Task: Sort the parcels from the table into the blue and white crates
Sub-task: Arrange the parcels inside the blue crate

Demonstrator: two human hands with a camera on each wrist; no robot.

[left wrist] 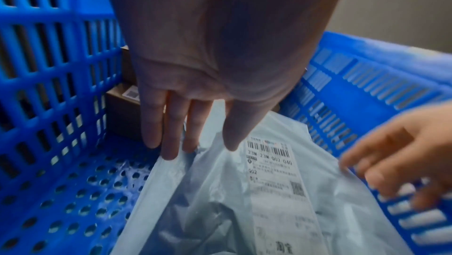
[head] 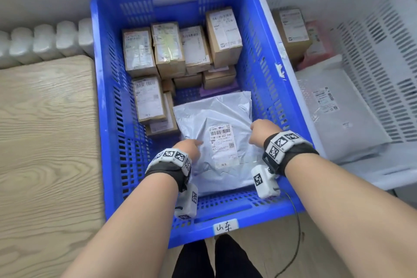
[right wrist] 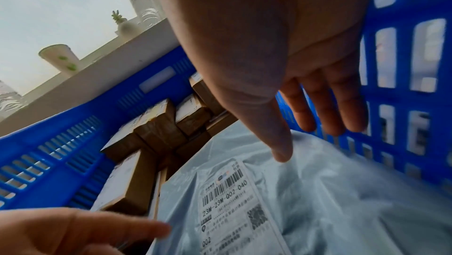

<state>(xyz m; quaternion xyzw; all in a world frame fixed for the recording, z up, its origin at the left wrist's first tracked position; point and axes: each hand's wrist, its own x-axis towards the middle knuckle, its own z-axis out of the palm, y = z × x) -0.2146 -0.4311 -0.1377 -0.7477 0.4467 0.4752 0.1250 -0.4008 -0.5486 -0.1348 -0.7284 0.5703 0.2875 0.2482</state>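
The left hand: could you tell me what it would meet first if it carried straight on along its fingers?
Probably the grey mailer bag just beneath the fingertips of the left hand; contact is unclear.

Two crates: one blue crate (head: 106, 101), one white crate (head: 383, 88). One grey poly-bag parcel (head: 216, 115) and about ten cardboard boxes (head: 137, 52) in blue; two hands (head: 190, 148).

- The grey mailer bag (head: 216, 124) is thin plastic film, wrinkled, with soft gloss.
- Its shipping label (head: 223, 142) is matt white paper.
- The blue crate (head: 108, 119) is hard smooth plastic.
- The boxes (head: 168, 49) are matt brown cardboard.
- The table (head: 45, 131) shows pale wood grain.
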